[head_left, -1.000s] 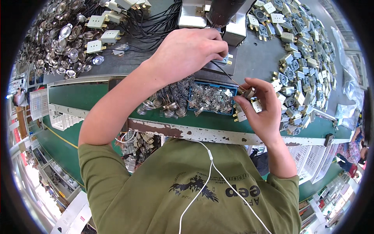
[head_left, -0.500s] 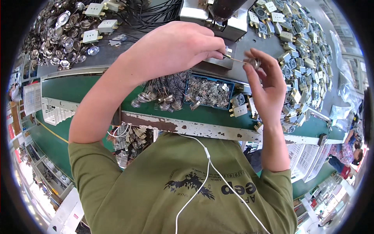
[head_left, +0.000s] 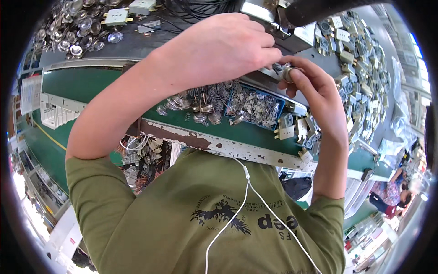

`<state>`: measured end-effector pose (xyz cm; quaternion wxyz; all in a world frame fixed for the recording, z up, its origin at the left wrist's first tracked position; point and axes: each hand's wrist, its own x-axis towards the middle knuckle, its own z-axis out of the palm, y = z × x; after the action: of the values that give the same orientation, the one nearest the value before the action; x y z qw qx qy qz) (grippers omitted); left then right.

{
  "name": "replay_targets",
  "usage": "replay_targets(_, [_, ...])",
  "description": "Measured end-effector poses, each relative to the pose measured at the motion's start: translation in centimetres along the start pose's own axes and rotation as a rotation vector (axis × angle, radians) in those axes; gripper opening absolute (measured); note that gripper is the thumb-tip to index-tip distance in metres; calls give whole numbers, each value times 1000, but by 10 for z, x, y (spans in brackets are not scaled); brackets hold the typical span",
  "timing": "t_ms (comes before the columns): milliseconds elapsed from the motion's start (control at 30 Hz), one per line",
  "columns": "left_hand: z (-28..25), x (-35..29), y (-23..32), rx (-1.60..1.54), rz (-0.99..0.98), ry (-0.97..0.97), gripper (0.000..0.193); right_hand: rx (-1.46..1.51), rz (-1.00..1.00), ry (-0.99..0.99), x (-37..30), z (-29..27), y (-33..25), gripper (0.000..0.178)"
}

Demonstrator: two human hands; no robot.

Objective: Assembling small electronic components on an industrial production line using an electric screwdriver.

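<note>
My right hand (head_left: 319, 86) pinches a small round metal cap (head_left: 287, 72) between thumb and fingers. Directly beside it, the closed fingertips of my left hand (head_left: 237, 48) come in from the left, back upward, and nearly meet the cap. The thin wire that ran from them to the cap a moment ago is mostly hidden now. Below my left wrist, several metal caps (head_left: 206, 108) with wires lie in a bunch next to coiled springs (head_left: 218, 97). A blue tray (head_left: 279, 116) of tiny metal pieces stands under my hands.
A metal machine block (head_left: 303, 39) with a black arm (head_left: 328, 10) stands behind my hands. Heaped pale switch-like parts (head_left: 353, 89) cover the right side. Loose metal caps (head_left: 75, 39), white blocks (head_left: 117, 17) and black cables (head_left: 205, 8) lie far left. A worn edge (head_left: 200, 137) borders the bench.
My hands have come together, with the left fingertips moving right to the cap and shortening the visible wire. The whole view has shifted and tilted slightly.
</note>
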<state>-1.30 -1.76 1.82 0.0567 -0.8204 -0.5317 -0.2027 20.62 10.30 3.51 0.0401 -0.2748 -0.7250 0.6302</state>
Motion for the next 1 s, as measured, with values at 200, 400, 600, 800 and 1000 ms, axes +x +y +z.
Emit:
replay_targets(200, [5, -5, 6, -69, -60, 6, 9, -34, -156, 134, -17, 12, 15, 38])
replay_targets(400, [7, 0, 10, -33, -64, -73, 26, -238, -136, 27, -14, 9, 15, 36])
replay_targets(600, [12, 0, 8, -23, -14, -30, 28, -284, -97, -139, 2, -10, 8, 38])
replay_targets(800, [17, 0, 10, -7, -51, 13, 26, -265, -292, 123, -8, 14, 34, 37])
replay_targets(1000, [9, -1, 9, -131, -48, -46, 23, -372, -267, 32, -10, -12, 16, 40])
